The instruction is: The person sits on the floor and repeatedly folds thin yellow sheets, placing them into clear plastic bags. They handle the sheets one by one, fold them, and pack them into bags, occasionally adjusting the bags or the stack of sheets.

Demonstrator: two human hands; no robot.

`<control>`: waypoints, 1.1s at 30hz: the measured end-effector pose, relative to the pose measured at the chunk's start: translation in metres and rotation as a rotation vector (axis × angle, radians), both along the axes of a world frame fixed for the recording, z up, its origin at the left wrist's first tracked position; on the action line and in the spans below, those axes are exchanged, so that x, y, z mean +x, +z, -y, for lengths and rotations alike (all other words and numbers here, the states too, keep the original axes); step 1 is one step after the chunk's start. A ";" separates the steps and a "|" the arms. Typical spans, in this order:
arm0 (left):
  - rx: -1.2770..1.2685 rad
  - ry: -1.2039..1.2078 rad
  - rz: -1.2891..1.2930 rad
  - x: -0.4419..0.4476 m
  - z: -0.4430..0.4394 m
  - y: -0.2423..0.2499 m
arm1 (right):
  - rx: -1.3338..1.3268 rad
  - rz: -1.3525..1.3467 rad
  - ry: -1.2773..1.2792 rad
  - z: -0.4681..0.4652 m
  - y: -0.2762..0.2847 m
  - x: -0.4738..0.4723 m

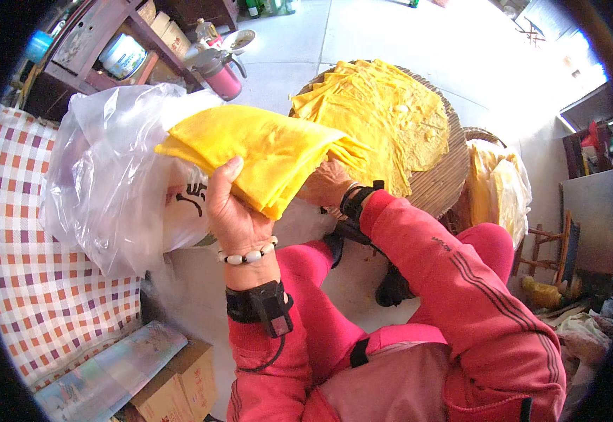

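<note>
My left hand (pixel 235 211) holds a folded bundle of thin, soft yellow sheets (pixel 253 142) from below, its thumb lying along the near edge. My right hand (pixel 327 182) grips the gathered right end of that bundle; its fingertips are partly hidden. Just beyond, a round woven bamboo tray (pixel 444 182) carries a fanned, wrinkled pile of similar yellow sheets (pixel 375 116). Left of the bundle stands a large clear plastic bag (pixel 106 174), with dark marks showing near its front. The bundle's far left corner overlaps the bag in this view.
A pink jug (pixel 222 74) stands on the floor beside a dark wooden shelf (pixel 82 47). Checked cloth (pixel 16 211) hangs at left above a cardboard box (pixel 180 385). At right are plastic-wrapped yellow sheets (pixel 496 184) and a small wooden chair (pixel 546 248).
</note>
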State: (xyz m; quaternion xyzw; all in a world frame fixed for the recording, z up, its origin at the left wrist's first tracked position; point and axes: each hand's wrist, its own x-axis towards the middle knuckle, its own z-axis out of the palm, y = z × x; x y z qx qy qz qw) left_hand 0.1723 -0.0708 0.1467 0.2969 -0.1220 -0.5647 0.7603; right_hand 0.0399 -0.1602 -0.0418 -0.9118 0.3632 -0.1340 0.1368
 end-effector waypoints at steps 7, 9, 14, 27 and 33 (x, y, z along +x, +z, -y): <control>-0.025 0.052 -0.010 0.007 0.002 0.000 | -0.054 0.423 -0.213 -0.004 0.017 -0.027; -0.066 0.032 -0.031 0.010 0.001 0.001 | 0.043 0.456 -0.355 -0.008 0.011 -0.037; -0.077 0.006 -0.034 0.019 -0.005 0.002 | 0.507 0.787 -0.702 0.000 -0.008 -0.081; 0.135 -0.240 0.137 -0.020 0.008 -0.008 | 0.630 0.680 -0.461 0.086 0.191 -0.237; 0.188 -0.350 0.121 -0.056 0.017 -0.010 | -0.040 0.422 -0.119 0.056 0.239 -0.208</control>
